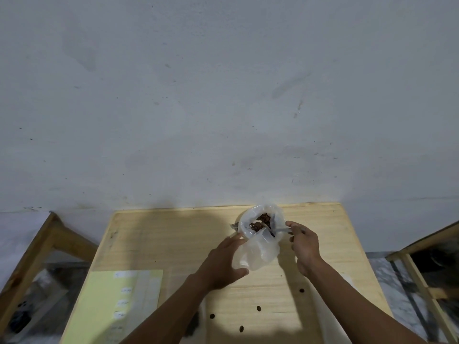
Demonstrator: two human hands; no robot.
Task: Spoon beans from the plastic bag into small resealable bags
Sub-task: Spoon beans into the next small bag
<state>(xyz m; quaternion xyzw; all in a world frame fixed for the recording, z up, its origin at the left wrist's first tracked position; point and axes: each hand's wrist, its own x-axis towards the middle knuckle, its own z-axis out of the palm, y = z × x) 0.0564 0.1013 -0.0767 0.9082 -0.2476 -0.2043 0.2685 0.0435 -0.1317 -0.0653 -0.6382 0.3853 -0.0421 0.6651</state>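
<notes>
The thin translucent plastic bag (260,234) stands near the far edge of the pale wooden surface (154,239), its mouth open and dark brown beans (260,222) heaped inside. The left hand (223,261) cups the bag's near side, fingers (239,238) curved against the film and thumb low near its base. The right hand (304,242) pinches the handle of a slim metal spoon (275,230), whose bowl reaches past the fingertips into the bag's mouth among the beans.

The film looks soft, limp and slippery; it will likely crumple rather than hold its shape, so steadying it by the rim or the side wall, as the left fingers do, seems the safe hold. The beans are probably small, hard and prone to roll: several loose ones (258,308) lie on the surface nearer than both wrists.

Beyond the fingers the surface ends close behind the bag, against a grey wall (223,95). Left of the left forearm lies a pale yellow sheet (104,301); between fingers and sheet there is open wood for moving.
</notes>
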